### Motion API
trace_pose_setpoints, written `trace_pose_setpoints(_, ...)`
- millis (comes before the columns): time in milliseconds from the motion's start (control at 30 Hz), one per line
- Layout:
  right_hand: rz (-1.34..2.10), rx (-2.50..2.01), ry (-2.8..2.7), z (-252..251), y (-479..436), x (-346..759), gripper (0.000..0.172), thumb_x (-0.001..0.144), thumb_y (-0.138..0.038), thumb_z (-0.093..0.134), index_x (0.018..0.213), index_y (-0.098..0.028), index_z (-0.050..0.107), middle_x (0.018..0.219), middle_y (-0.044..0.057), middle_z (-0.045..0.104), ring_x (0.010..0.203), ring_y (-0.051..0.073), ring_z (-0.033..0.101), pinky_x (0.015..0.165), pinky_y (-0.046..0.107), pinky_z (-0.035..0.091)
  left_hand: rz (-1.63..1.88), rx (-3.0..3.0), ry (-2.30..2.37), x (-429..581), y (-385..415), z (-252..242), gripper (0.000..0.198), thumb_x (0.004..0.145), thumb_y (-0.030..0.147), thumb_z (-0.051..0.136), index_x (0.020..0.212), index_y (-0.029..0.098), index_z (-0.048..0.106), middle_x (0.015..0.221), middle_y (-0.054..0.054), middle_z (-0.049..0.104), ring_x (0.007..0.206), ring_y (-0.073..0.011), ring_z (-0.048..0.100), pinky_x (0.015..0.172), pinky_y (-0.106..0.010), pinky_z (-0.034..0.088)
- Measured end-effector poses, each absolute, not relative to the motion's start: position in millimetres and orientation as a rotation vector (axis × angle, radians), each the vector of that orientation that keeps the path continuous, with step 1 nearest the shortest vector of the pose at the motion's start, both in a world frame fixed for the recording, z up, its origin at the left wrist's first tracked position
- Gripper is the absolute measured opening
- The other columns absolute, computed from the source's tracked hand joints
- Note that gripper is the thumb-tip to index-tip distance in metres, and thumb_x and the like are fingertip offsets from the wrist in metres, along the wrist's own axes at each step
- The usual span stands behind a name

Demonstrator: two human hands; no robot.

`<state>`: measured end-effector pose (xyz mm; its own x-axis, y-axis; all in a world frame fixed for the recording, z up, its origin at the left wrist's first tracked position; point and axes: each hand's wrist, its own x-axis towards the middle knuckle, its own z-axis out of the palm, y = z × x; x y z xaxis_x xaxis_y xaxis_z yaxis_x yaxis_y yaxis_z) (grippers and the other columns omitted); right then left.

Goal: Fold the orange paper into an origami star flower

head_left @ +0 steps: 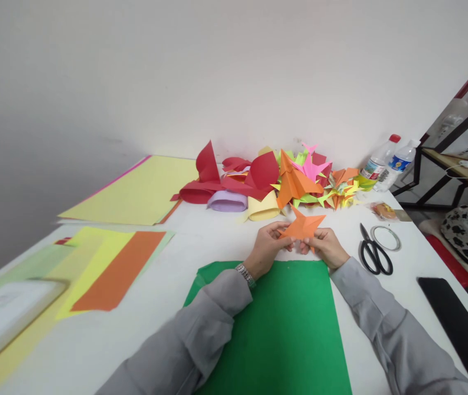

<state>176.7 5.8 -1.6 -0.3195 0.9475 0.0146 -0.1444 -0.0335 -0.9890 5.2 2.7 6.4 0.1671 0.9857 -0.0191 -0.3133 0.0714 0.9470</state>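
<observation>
An orange folded-paper figure [302, 224] with several pointed tips is held up between my two hands. My left hand [265, 247] pinches its left side, thumb in front. On the other side, the thumb and fingers of my right hand [325, 246] grip its lower right edge. Below both hands a green paper sheet [283, 323] lies on the table, its far edge just under my wrists. Behind the held figure rests a pile of folded paper pieces, among them an orange paper plane [293, 181] and a pink folded figure [311, 166].
To the right lie black-handled scissors [376, 255], a roll of tape [387, 238] and a black flat object [456, 329]. Two plastic bottles [396, 164] stand at the back right. Coloured sheets [118, 271], a large yellow sheet [135, 192] and a white box [7, 312] occupy the left.
</observation>
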Motion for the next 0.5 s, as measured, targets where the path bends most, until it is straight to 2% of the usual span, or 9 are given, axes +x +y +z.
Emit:
trace_pose_setpoints(267,1.538,-0.937,-1.331,-2.5,5.1,177.3,0.022,0.066,-0.034,0.075,0.063,-0.013,0.071,0.057,0.004,0.067,0.049,0.013,0.06,0.053,0.026,0.049,1.16,1.055,0.864,6.5,1.6,7.4,0.042,0.056,0.024,0.077,0.093,0.009,0.062,0.06,-0.001,0.064,0.047,-0.0111,0.057,0.051,-0.025,0.048)
trace_pose_setpoints(367,1.547,-0.941,-1.341,-0.3,4.7,176.3,0.022,0.065,-0.035,0.075,0.063,-0.013,0.071,0.056,0.004,0.067,0.048,0.013,0.059,0.053,0.025,0.048,1.151,1.113,0.876,8.4,-0.8,10.7,0.042,0.055,0.023,0.079,0.091,0.01,0.062,0.065,-0.002,0.065,0.05,-0.0114,0.058,0.051,-0.025,0.049)
trace_pose_setpoints(500,1.58,-0.902,-1.293,0.2,4.8,175.4,0.025,0.069,-0.037,0.072,0.061,-0.013,0.07,0.055,0.005,0.067,0.05,0.014,0.06,0.055,0.027,0.048,1.165,1.109,0.893,8.0,-1.3,13.1,0.036,0.056,0.021,0.077,0.087,0.01,0.063,0.06,0.0,0.063,0.047,-0.0099,0.055,0.051,-0.024,0.048)
